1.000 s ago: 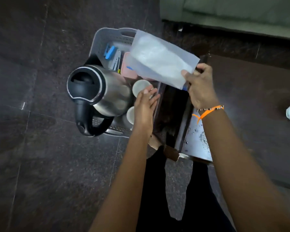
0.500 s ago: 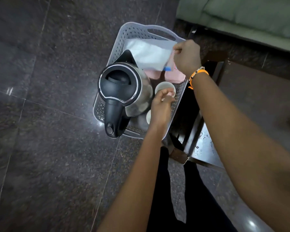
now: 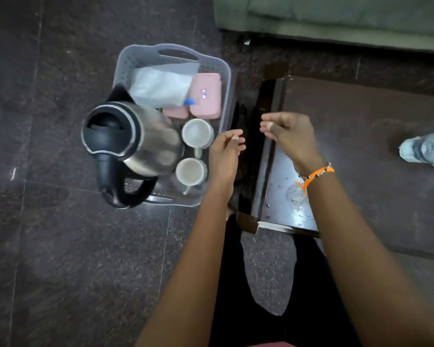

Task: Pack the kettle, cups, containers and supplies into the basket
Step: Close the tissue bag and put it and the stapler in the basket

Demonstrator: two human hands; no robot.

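A grey perforated basket [image 3: 125,63] stands on the dark floor. In it sit a steel kettle [image 3: 145,139] with a black lid and handle, two white cups [image 3: 197,132] [image 3: 189,171], two pink lidded containers [image 3: 206,96] [image 3: 176,112], and a clear plastic bag [image 3: 161,87] lying across the far part. My left hand [image 3: 224,152] hovers at the basket's right rim, fingers loosely curled, holding nothing. My right hand [image 3: 288,136], with an orange wrist band, is over the low table's edge, fingers loosely bent and empty.
A dark low table [image 3: 361,136] with a shiny wet top stands right of the basket. A green sofa [image 3: 336,16] runs along the top. Another person's grey shoe [image 3: 426,149] is at the right edge. My dark trouser legs are below.
My right hand laid the plastic bag in the basket, let go and drew back to the right. My left hand came off the cup and moved to the basket's right rim.
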